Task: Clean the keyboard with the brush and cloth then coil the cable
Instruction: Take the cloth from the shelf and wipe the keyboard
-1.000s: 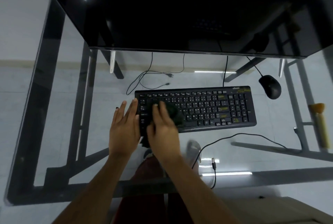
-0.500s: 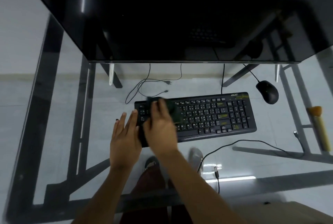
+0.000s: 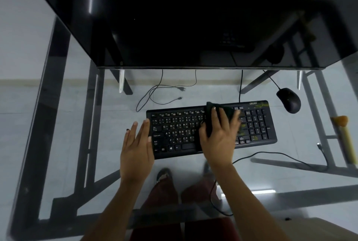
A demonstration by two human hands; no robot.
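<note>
My left hand (image 3: 136, 143) stays flat against the keyboard's (image 3: 211, 130) left end, bracing it. My right hand (image 3: 219, 136), pressing the dark cloth (image 3: 226, 113), has swept from the keyboard's left keys to right of centre, so wiping is about half done; cable (image 3: 280, 156) lies uncoiled just below it.

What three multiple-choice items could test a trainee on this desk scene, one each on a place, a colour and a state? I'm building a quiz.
1. Where does the mouse lie?
A. Past the keyboard's far right corner
B. On the keys
C. Beside the left hand

2. What colour is the cloth?
A. White
B. Dark
C. Yellow

3. What is the left hand doing?
A. Gripping the brush
B. Coiling the cable
C. Lying flat at the keyboard's left end

Answers: A, it sits on the glass there; B, it looks near black under the right hand; C, its fingers are straight.
</note>
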